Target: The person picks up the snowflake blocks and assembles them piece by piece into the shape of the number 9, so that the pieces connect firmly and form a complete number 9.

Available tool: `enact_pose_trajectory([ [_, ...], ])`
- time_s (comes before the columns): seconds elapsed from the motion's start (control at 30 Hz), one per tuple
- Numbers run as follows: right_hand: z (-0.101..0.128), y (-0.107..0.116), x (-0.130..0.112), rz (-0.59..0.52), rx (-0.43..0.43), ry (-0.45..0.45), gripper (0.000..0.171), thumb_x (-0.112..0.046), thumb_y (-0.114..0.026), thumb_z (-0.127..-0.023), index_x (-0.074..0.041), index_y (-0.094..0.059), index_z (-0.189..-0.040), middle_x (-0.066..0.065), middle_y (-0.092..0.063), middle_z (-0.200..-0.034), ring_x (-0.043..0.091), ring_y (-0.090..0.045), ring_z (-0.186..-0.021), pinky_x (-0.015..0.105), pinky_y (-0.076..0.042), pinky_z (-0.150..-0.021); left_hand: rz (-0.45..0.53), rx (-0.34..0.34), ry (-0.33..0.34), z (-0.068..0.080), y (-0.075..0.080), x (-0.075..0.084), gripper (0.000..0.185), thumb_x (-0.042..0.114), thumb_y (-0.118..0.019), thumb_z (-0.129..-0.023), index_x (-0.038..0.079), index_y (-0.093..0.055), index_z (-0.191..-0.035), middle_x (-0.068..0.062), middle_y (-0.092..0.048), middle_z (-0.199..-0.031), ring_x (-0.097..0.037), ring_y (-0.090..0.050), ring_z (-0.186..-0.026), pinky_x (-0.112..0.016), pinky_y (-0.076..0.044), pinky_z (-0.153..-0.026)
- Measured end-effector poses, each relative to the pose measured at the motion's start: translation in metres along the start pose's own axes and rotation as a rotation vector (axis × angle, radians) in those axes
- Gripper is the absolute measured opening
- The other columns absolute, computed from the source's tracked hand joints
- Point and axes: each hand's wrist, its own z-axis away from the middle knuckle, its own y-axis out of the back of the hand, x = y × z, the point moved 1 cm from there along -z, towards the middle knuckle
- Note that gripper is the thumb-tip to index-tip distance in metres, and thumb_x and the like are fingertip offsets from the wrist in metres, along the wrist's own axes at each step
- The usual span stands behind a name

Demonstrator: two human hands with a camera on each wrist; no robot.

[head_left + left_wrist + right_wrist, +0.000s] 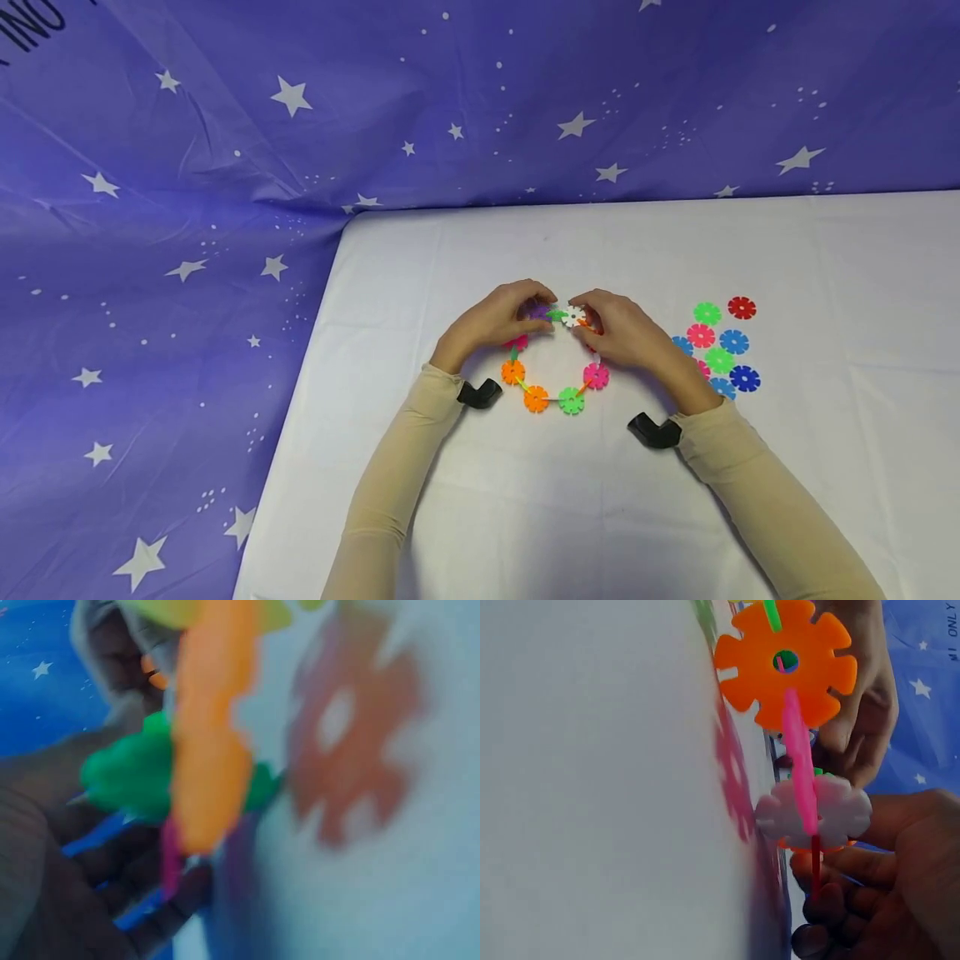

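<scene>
Working at the far side of a ring of slotted, flower-shaped plastic discs in many colours [531, 403], lying on the white cloth-covered table [480, 492] between both forearms, and, by judgement, joining there the two ends for closing the loop. Pinching with the left hand [491, 321] the purple slotted plastic disc [538, 312], curling thumb and fingers around it and leaving only a narrow opening. Holding with the right hand [626, 329] the white slotted plastic disc [569, 319], bending thumb and forefinger towards its two edges, with the exact contact partly hidden. Bringing together, between these two, the bright green plastic disc [556, 316], standing on its edge, and probably pressing slot into slot. Not being able to tell from these views the depth of this joint. Curving at the near side through the light green plastic disc [572, 408] and the pink plastic disc [596, 383], and looking already well linked there. Calling next, most likely, for lining up the slots, pushing evenly from both sides, and testing the joint softly before releasing. Risking, in case of too strong pushing, twisting the ring and opening another link. Leaving untouched the loose coloured plastic discs [701, 342], lying to the right, well apart from the ring.
</scene>
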Motion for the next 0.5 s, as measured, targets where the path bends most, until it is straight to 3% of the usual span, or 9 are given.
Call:
enact_pose_trajectory([
  [0.13, 0.002, 0.006, 0.005, 0.001, -0.032, -0.039, 0.042, -0.019, -0.070, -0.090, 0.002, -0.060, -0.126, 0.009, -0.057, -0.089, 0.020, -0.049, -0.076, 0.033, -0.042, -0.071, -0.070, -0.101, 0.192, 0.008, 0.008, 0.004, 0.074, 0.043, -0.083, -0.076, 0.009, -0.052, -0.133, -0.005, -0.059, -0.110, -0.017, -0.054, -0.097, -0.029, -0.046, -0.089],
  [0.23, 0.004, 0.012, 0.008, -0.014, -0.045, -0.015, 0.042, -0.019, -0.070, -0.090, 0.000, -0.061, -0.127, 0.009, -0.058, -0.092, 0.020, -0.048, -0.077, 0.033, -0.043, -0.070, -0.059, -0.185, 0.271, 0.012, 0.011, 0.004, 0.078, 0.042, -0.084, -0.075, 0.009, -0.048, -0.136, -0.005, -0.058, -0.105, -0.018, -0.053, -0.092, -0.029, -0.045, -0.084],
  [0.33, 0.006, 0.016, 0.011, -0.021, -0.074, 0.022, 0.043, -0.017, -0.071, -0.089, 0.000, -0.061, -0.127, 0.009, -0.060, -0.095, 0.018, -0.048, -0.077, 0.032, -0.044, -0.069, -0.039, -0.205, 0.239, 0.012, 0.011, 0.004, 0.066, 0.034, -0.081, -0.081, 0.008, -0.051, -0.133, -0.006, -0.058, -0.100, -0.018, -0.052, -0.088, -0.028, -0.045, -0.080],
  [0.5, 0.011, 0.025, 0.015, -0.010, -0.144, -0.005, 0.047, -0.027, -0.077, -0.085, -0.002, -0.063, -0.122, 0.006, -0.060, -0.090, 0.016, -0.049, -0.075, 0.030, -0.044, -0.068, -0.046, -0.067, 0.129, 0.008, 0.012, 0.002, 0.049, 0.027, -0.076, -0.087, 0.006, -0.058, -0.127, -0.007, -0.060, -0.103, -0.019, -0.054, -0.091, -0.028, -0.046, -0.084],
])
